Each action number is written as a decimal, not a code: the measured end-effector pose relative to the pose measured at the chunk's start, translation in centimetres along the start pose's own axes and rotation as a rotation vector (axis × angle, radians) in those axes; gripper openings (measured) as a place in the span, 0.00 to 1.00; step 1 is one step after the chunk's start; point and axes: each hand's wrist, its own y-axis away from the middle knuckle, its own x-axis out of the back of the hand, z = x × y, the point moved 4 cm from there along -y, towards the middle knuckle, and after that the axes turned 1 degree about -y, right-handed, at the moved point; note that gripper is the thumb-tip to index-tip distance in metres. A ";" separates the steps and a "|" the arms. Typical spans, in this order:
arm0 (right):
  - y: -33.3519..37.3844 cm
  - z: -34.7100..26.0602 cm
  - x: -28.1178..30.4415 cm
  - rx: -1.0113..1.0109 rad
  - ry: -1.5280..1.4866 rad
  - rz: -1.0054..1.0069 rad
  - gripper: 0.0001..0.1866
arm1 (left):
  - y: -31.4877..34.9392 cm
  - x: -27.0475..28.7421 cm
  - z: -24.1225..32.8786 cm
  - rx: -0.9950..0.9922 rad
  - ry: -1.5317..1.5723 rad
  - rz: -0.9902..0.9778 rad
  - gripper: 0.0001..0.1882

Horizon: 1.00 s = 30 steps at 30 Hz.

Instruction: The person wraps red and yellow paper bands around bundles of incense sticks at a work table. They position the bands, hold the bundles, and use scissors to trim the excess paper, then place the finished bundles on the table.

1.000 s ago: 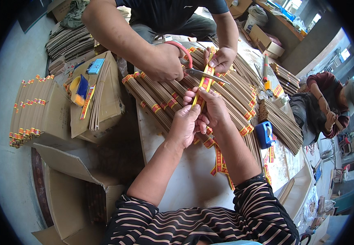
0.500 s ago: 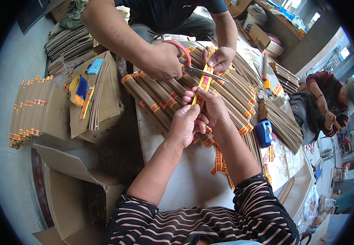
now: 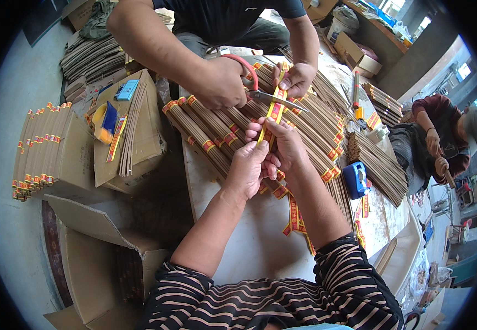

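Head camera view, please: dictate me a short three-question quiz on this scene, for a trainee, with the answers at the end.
1. Fill in: the wearer's bare left hand and bare right hand both grip a narrow red-and-____ paper-like strip.

2. Multiple choice: who holds the red-handled metal scissors?
A) The wearer
B) The person in the dark short-sleeved shirt opposite
C) The person in maroon sleeves at the far right

3. True or false: the blue tape dispenser sits to the right of the wearer's right forearm.

Key: 1. yellow; 2. B; 3. true.
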 end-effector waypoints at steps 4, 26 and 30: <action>0.0 0.0 -0.1 0.007 0.000 -0.013 0.10 | 0.1 -0.1 0.2 -0.001 -0.010 0.001 0.11; -0.4 -0.1 0.2 0.010 0.019 0.004 0.09 | -0.2 0.0 -0.1 -0.002 0.019 -0.001 0.11; -0.3 -0.1 -0.2 0.010 0.009 -0.019 0.09 | -0.1 -0.1 0.1 0.000 0.022 0.003 0.11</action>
